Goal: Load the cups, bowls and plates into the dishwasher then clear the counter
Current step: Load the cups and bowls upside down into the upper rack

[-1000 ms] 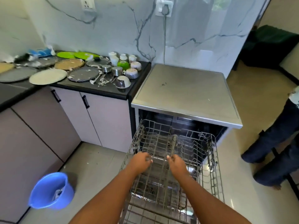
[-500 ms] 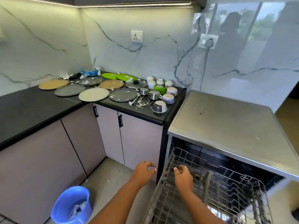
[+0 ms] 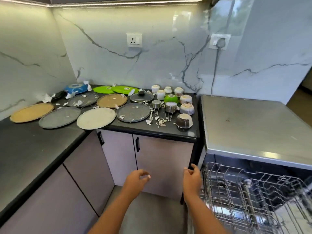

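Note:
The dishwasher [image 3: 253, 129] stands at the right with its wire rack [image 3: 249, 193] pulled out and nothing in it. On the black counter [image 3: 42, 149] lie several plates: a cream plate [image 3: 96, 118], grey plates [image 3: 133, 112] and tan plates [image 3: 31, 112], green plates [image 3: 125, 89] at the back. Upturned bowls [image 3: 184, 121] and small white cups [image 3: 160, 94] stand near the counter's right end, beside a green bowl [image 3: 170, 98]. My left hand [image 3: 137, 180] and my right hand [image 3: 192, 179] hang in front of the cabinet, fingers loosely curled, holding nothing. My right hand is just left of the rack's corner.
Paper scraps [image 3: 158, 121] litter the counter among the dishes. A pan lid [image 3: 141, 97], two steel measuring cups [image 3: 170, 107] and a blue container [image 3: 76, 88] sit there too. Cabinet doors with black handles [image 3: 137, 144] are below. A plugged socket [image 3: 219, 42] is on the wall.
Both hands have come off the dishwasher rack and moved left in front of the cabinet. My view has swung left and up toward the counter.

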